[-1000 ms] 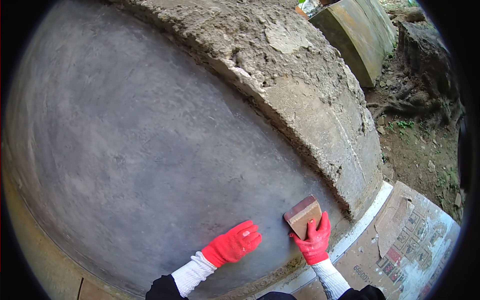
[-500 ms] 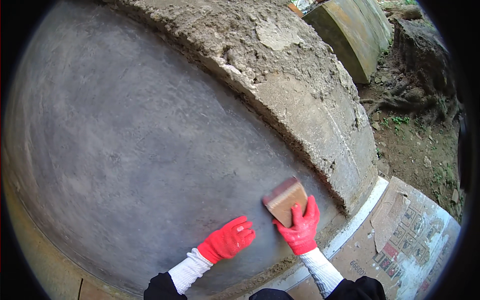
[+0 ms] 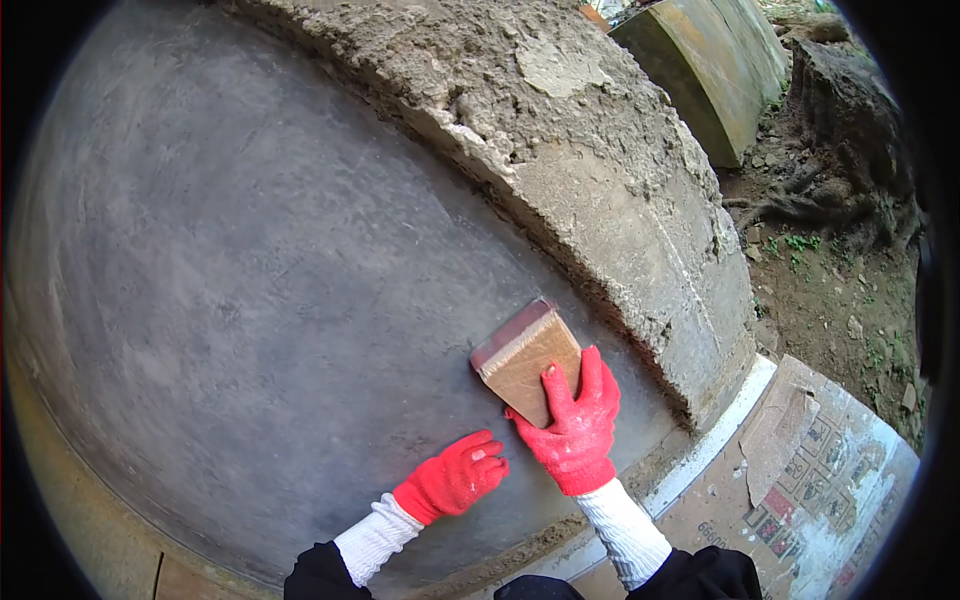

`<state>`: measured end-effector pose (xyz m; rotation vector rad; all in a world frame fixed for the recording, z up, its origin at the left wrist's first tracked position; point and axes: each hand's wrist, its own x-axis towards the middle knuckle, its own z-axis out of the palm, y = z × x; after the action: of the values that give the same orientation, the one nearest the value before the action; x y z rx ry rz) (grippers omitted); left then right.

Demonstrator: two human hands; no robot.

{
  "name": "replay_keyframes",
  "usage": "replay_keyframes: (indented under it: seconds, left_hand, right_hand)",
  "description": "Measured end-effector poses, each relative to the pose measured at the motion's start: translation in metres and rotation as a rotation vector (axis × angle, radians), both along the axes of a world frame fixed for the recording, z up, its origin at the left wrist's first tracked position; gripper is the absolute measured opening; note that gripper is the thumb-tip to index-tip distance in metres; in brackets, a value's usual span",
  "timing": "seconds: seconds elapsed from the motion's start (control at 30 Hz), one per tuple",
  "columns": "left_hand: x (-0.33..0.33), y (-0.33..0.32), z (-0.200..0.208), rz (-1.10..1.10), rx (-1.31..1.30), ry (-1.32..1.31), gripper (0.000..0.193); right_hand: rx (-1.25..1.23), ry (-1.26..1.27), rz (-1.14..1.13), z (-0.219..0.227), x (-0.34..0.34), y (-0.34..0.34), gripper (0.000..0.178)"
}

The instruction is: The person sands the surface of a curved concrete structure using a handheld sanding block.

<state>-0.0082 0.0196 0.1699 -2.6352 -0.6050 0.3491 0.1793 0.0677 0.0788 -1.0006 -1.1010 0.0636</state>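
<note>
My right hand point(image 3: 577, 425), in a red coated glove, grips a flat tan tool point(image 3: 530, 375) with a pale band and a dark red strip along its far edge. The red strip lies against a smooth, dark grey plastered surface point(image 3: 260, 280). To the left and a little nearer, my left hand point(image 3: 455, 477), in a matching red glove, rests over the same grey surface. Its fingers are curled in and nothing sticks out of them; the palm is hidden. White knitted cuffs and black sleeves cover both wrists and forearms.
A rough, broken concrete ledge point(image 3: 600, 190) rises along the right of the grey surface. Past a white strip point(image 3: 715, 435), a stained cardboard sheet point(image 3: 840, 480) lies at lower right. Farther off are a tilted concrete slab point(image 3: 695, 75), a dark tree stump point(image 3: 850, 130) and bare soil.
My right hand has slid the tan tool away and to the left across the grey surface. My left hand has stayed almost in place.
</note>
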Motion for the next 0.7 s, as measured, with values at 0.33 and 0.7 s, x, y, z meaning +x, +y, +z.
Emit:
replay_keyframes:
  seconds: [0.33,0.7]
  left_hand:
    - [0.000,0.003,-0.010,-0.051,0.079,-0.030,0.024]
    - [-0.002,-0.005,0.001,0.032,0.075,0.032,0.025]
  right_hand:
    - [-0.175,-0.015,-0.082,-0.143,-0.022,-0.013,0.079]
    - [0.018,-0.152,0.119,-0.009,0.005,-0.008,0.060]
